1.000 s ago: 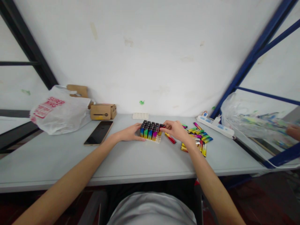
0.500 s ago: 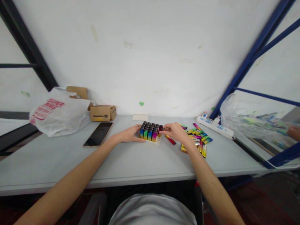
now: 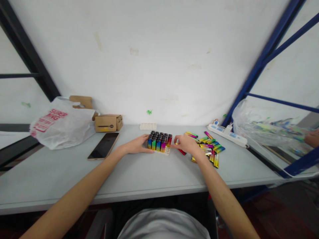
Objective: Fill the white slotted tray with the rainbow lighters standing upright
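Note:
Several colourful lighters with black tops [image 3: 157,141] stand upright in rows in a white slotted tray [image 3: 166,151]. My left hand [image 3: 138,145] grips the tray's left end, thumb along the front and fingers behind the lighters. At the right end of the rows stands a red lighter [image 3: 169,140]. Just right of it is my right hand [image 3: 184,143], thumb and forefinger apart, with nothing visible between them. Partly beneath that hand, another red lighter [image 3: 182,152] lies on the table. A loose pile of shiny multicoloured lighters [image 3: 211,147] spreads to the right.
Behind the rows, a second white tray [image 3: 148,126] lies by the wall. Leftward are a phone [image 3: 104,146], a cardboard box [image 3: 108,123] and a white plastic bag [image 3: 64,124]. A power strip [image 3: 228,134] lies at the back right. Another person's hand [image 3: 312,137] shows beyond the blue frame [image 3: 269,59].
My right hand has let go of the red lighter at the tray's right end and drawn slightly away, its fingers parting. My left hand keeps its hold on the tray.

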The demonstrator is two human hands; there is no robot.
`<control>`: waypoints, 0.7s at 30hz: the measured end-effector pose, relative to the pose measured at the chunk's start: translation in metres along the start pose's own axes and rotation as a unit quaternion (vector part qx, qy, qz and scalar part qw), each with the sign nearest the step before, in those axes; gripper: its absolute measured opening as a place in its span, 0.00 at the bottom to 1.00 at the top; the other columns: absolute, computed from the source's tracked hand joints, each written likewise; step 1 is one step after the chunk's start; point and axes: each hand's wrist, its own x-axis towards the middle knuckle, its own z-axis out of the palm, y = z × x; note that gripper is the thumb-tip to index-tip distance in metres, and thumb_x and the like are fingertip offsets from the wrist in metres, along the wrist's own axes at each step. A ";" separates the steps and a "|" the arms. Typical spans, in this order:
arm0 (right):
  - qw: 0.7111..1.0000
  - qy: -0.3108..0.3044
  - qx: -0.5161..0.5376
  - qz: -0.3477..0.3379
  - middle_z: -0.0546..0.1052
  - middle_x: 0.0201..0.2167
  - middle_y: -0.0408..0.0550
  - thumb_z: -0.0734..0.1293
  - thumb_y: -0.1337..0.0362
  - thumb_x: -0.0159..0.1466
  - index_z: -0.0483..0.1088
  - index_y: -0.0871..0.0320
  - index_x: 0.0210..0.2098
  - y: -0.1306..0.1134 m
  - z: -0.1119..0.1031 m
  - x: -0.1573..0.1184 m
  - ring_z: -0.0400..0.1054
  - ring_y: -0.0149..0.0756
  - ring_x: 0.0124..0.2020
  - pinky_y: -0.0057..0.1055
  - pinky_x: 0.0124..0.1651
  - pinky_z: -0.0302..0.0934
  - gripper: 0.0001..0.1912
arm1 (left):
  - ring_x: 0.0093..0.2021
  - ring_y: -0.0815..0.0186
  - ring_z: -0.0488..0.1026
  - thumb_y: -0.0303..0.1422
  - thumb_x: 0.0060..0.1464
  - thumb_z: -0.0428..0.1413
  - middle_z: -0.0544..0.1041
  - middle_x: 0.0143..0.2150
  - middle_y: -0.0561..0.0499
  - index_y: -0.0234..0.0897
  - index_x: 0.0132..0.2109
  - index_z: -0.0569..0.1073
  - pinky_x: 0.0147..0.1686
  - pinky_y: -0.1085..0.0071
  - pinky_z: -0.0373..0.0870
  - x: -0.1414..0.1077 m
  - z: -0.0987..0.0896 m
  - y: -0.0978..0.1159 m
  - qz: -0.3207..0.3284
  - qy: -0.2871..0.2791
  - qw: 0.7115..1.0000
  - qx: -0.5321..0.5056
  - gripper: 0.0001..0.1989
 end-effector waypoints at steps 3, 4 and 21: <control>1.000 -0.017 0.004 -0.012 0.85 0.34 0.50 0.72 0.44 0.69 0.81 0.56 0.43 0.007 -0.006 -0.001 0.78 0.40 0.35 0.30 0.37 0.60 0.21 | 0.70 0.43 0.68 0.59 0.52 0.67 0.70 0.72 0.38 0.36 0.69 0.70 0.74 0.54 0.61 0.000 0.000 0.000 0.004 0.001 1.000 0.002 0.46; 1.000 -0.015 -0.003 -0.012 0.85 0.36 0.51 0.73 0.45 0.69 0.81 0.57 0.43 0.010 -0.008 -0.002 0.78 0.40 0.37 0.30 0.38 0.61 0.20 | 0.70 0.43 0.68 0.59 0.52 0.68 0.70 0.72 0.38 0.36 0.69 0.70 0.73 0.54 0.61 0.000 -0.001 0.000 0.006 0.000 1.000 0.001 0.46; 0.997 -0.020 0.068 -0.018 0.84 0.32 0.47 0.70 0.59 0.72 0.76 0.57 0.47 0.028 -0.018 -0.003 0.76 0.39 0.35 0.30 0.39 0.61 0.09 | 0.69 0.43 0.69 0.57 0.54 0.67 0.69 0.73 0.38 0.36 0.71 0.69 0.73 0.53 0.62 -0.001 -0.003 0.001 0.009 -0.010 1.000 0.007 0.46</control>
